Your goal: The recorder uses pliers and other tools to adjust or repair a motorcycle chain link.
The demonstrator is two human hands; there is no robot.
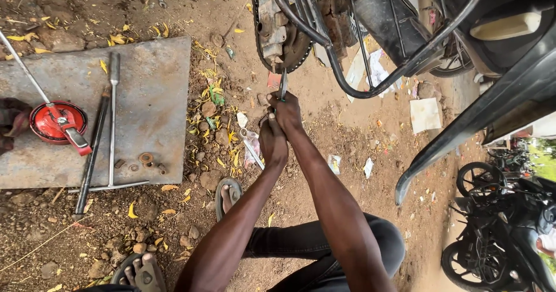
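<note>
Under the motorcycle sprocket point(284, 43) | my right hand point(286, 114) and left hand point(272, 141) both clench a slim metal tool point(283, 85), pointing up at it | stiff, likely greasy; I'd grip the lower shaft firmly.

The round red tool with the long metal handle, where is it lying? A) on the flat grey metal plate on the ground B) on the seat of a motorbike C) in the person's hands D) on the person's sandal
A: the round red tool with the long metal handle rests on the flat grey metal plate, far from both hands.
</note>
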